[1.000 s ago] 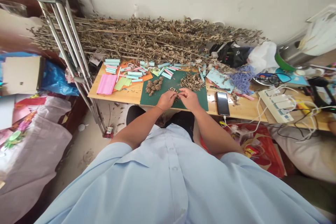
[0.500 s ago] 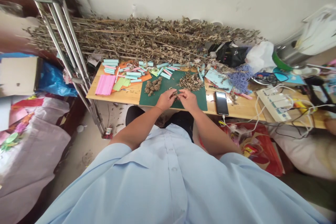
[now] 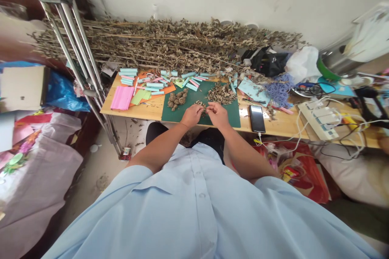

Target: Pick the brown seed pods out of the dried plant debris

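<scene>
My left hand [image 3: 192,115] and my right hand [image 3: 217,115] sit close together at the near edge of a dark green cutting mat [image 3: 194,92]. Fingers of both hands pinch a small clump of dried leaf [image 3: 201,107] between them. Beyond the hands lies a loose pile of dried leaves [image 3: 221,93]. To its left is a group of small, brown, rolled leaf balls [image 3: 176,101]. Several teal paper tubes [image 3: 148,82] lie farther left on orange paper.
A long bundle of dried leafy branches [image 3: 164,44] lies along the wall behind the wooden table [image 3: 282,127]. A metal crutch [image 3: 75,48] stands at the left. A smartphone [image 3: 257,118] lies right of the mat, and a cabled white power strip [image 3: 318,119] sits farther right.
My hands stay pinched together around the dried leaf clump, with only slight finger movement. The whole view has shifted a little.
</scene>
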Tool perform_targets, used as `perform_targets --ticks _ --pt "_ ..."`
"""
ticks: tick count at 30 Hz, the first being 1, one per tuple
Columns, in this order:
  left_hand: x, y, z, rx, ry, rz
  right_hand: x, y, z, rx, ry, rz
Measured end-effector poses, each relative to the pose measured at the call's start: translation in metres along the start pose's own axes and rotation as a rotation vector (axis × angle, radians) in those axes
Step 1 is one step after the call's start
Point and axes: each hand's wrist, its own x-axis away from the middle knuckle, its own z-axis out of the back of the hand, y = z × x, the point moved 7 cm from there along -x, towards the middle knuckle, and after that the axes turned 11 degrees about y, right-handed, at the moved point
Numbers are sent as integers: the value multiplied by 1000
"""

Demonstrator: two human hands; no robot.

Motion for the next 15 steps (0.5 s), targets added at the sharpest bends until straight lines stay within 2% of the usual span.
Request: perform_targets --ticks 7,11,15 --pt "0 2 -2 -14 -31 -7 6 -8 -6 72 -9 41" --pt "0 2 -2 -38 -30 -5 7 -12 1 137 34 70" --pt "0 0 1 -37 6 32 6 -6 11 130 93 42"
